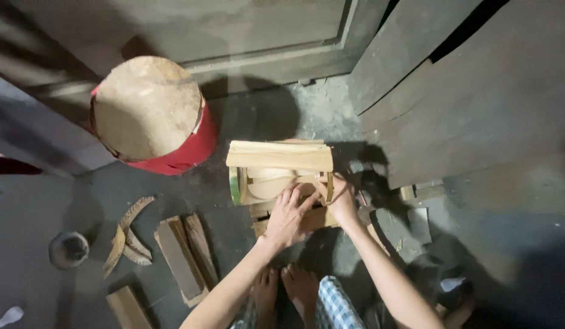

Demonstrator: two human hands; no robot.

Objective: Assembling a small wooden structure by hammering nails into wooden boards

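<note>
Dark concrete floor (45,201) carries a pale wooden barrel-shaped frame (279,170) near a red drum (154,116); the left hand (287,216) lies flat with loose grip on it, the right hand (340,201) pinching its end hoop.

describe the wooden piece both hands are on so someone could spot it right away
Start at the big red drum with the tan top; just right of it on the dark floor sits a pale split-bamboo frame. The left hand and right hand rest on its near side. Unlike the flat dark planks lower left, it is light, hollow and has a green edge.
</note>
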